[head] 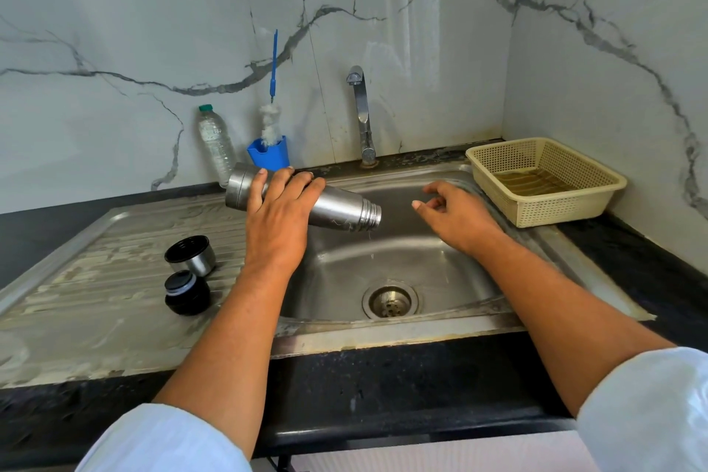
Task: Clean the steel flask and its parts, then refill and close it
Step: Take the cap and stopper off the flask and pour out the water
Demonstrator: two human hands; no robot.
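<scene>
On the drainboard at the far left, the cup is lying on its side and the stopper is sitting just in front of it, both close to the left forearm. Behind them, a bottle and a brush in its blue holder are standing against the wall.

The left grip is wrapping over the middle of the flask with fingers curled round the barrel. The flask is hanging above the sink, open and tilted with its mouth down and to the right. A few drops are falling toward the drain. The tap is not running.

The right grip is hovering beside the flask's mouth with its fingers loosely curled, holding nothing. A basket is resting on the desk at the far right.

The main risk is a slip. The steel looks wet and only one grip is holding it, so a twist or shake to drain it could be sending it clattering into the sink. The left forearm could also be sweeping the cup or stopper off the drainboard as it pulls back.
</scene>
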